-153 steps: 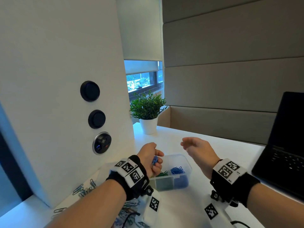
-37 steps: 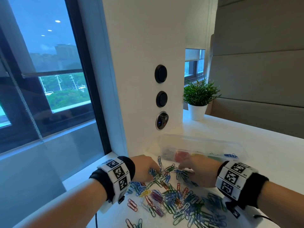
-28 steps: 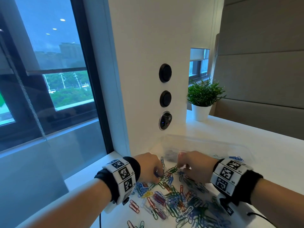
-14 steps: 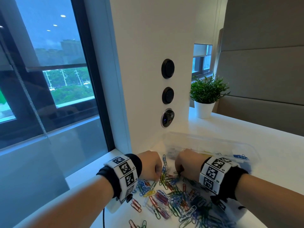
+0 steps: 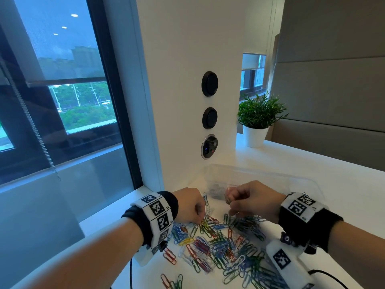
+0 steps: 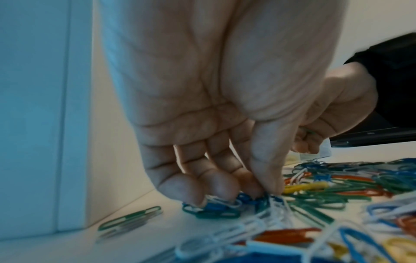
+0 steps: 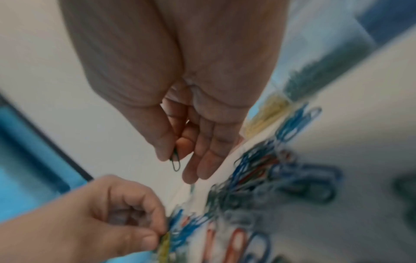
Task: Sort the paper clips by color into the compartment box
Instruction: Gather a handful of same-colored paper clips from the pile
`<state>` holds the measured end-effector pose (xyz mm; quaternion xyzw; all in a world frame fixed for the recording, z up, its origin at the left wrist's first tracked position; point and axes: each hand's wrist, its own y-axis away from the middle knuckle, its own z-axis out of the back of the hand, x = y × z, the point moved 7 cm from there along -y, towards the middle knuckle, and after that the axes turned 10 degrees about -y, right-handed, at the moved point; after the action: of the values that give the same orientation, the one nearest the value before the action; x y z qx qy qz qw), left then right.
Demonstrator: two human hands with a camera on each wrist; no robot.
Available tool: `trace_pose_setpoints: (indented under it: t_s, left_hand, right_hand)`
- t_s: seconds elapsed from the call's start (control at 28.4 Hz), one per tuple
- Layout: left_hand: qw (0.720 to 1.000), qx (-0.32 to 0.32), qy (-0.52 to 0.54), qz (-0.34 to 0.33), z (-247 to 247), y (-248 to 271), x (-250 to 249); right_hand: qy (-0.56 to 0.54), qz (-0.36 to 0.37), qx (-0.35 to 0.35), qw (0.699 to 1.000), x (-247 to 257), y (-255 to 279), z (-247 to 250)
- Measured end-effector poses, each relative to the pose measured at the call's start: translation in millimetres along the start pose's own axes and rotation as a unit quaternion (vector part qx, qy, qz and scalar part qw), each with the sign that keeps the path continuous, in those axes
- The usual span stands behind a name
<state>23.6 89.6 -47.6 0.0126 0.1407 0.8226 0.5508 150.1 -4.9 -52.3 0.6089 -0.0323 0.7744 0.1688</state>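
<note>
I am picking clips out of the loose pile of paper clips, which is spread on the white desk just on my side of the clear compartment box. The box is lying behind the pile, against the white pillar, and through its wall I am seeing yellow and dark green clips in separate compartments.

My right hand is hovering above the pile's far edge, nearest the box, thumb and forefinger pinching a single dark green clip that is dangling clear of everything; the other fingers are hanging relaxed. To finish this well, I judge I should be carrying it over the box wall and letting go only above the green compartment.

My left hand is pointing straight down at the pile's left edge, on the pillar side, wrist raised, fingertips bunched and closing on a knot of blue clips tangled with white ones. I think the risk is lifting a linked chain of mixed colours, so I am wanting a narrow pinch on one blue wire and a small shake to shed the white strays before it is leaving the desk.
</note>
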Motion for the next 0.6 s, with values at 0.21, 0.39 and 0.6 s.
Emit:
trace_pose_setpoints:
  t_s: [0.21,0.39,0.6]
  left_hand:
    - [1.000,0.003,-0.008,-0.027,-1,4,-3]
    - [1.000,-0.005,-0.010,-0.015,-4,1,-3]
    - [0.999,-0.035,0.037,0.013,10,6,8]
  right_hand:
    - [-0.217,-0.062,-0.012,0.974,-5,11,-8]
    - [-0.325,-0.154,0.006,0.933,-8,18,-16]
    - [0.010,-0.133,-0.034,0.990,-4,6,-8]
